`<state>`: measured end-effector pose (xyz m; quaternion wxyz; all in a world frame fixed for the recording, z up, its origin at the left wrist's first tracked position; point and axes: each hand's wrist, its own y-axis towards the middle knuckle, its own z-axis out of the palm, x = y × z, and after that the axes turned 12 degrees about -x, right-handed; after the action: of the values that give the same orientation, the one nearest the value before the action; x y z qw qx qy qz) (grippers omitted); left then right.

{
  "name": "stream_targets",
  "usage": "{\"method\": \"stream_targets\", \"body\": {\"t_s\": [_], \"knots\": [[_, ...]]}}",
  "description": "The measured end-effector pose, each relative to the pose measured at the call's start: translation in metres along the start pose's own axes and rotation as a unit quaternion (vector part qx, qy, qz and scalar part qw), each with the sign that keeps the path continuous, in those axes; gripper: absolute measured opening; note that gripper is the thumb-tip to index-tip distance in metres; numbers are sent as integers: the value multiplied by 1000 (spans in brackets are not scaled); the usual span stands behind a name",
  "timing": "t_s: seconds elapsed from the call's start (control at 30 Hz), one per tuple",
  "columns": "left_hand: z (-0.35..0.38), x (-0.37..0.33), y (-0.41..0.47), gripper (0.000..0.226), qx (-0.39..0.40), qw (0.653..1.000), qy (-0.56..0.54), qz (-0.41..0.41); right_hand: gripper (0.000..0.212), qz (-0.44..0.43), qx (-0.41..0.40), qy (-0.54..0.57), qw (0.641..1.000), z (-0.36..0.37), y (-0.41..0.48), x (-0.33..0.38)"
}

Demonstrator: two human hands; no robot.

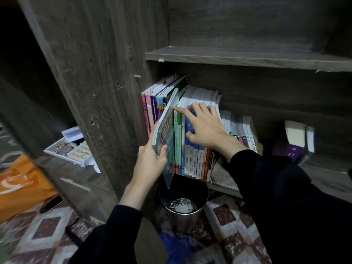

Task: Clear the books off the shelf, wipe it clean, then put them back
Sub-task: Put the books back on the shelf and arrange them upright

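Patterned carpet [47,231] underfoot, dark wooden bookcase ahead. Metal bin [182,223] stands on the carpet at the bookcase foot, with white bits inside. Both sleeves are black.

Left of the bin: orange bag [21,183], and further back a white tray [70,149] of small items, behind the side panel [95,92].

Just above the bin: left hand [150,161] grips a teal book [165,134], thumb on the cover, fingers behind. The book is tilted and pulled partway out of the row, its lower corner hanging over the bin.

Above the bin, a bit right: right hand [205,128] with fingers spread, pressing on the tops of the upright books [198,162], forefinger on the green spines, thumb on a blue spine. The books are on the shelf [224,178] directly above the bin, spines out.

Above-left of the bin: pink books [147,111] lean against the panel. Far right of the bin: purple book [293,149] lying on the same shelf, more on top of it. Highest above the bin: upper shelf [247,58].
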<state>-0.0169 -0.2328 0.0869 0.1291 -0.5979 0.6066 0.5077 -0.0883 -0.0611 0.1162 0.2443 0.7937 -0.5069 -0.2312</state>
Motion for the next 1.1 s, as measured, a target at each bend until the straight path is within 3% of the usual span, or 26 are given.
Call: {"method": "stream_targets", "body": {"t_s": [0.13, 0.3, 0.43, 0.5, 0.53, 0.57, 0.63, 0.7, 0.77, 0.83, 0.93, 1.1], "knots": [[-27, -27, -1, 71, 4, 999, 41, 27, 62, 1, 1, 35, 999, -5, 1, 1], [-60, -58, -6, 77, 28, 997, 70, 25, 56, -18, 12, -8, 1000, -3, 7, 5], [-80, -84, -8, 82, 46, 994, 91, 47, 61, -5, 49, 11, 999, -2, 16, 8], [-90, -95, -10, 81, 73, 992, 89, 58, 61, 21, 87, 72, 993, -6, 21, 4], [-94, -99, -11, 79, 86, 991, 83, 63, 60, 60, 95, 160, 981, -9, 21, 1], [-97, -102, -12, 76, 99, 990, 72, 66, 55, 115, 77, 275, 952, -12, 18, -2], [-98, -107, -12, 71, 117, 990, 43, 68, 45, 234, -66, 415, 877, -16, 5, -12], [-92, -109, -13, 68, 132, 989, 19, 61, 37, 316, -186, 368, 854, -16, -18, -27], [-84, -109, -14, 69, 142, 989, 3, 48, 34, 323, -150, 276, 893, -12, -44, -42], [-76, -109, -16, 69, 153, 987, -11, 40, 37, 267, -38, 193, 944, 0, -63, -57], [-62, -110, -16, 71, 168, 985, -22, 34, 49, 198, 94, 114, 969, 16, -73, -65], [-48, -112, -17, 71, 173, 983, -48, 45, 62, 117, 102, -20, 988, 24, -72, -67]]}}
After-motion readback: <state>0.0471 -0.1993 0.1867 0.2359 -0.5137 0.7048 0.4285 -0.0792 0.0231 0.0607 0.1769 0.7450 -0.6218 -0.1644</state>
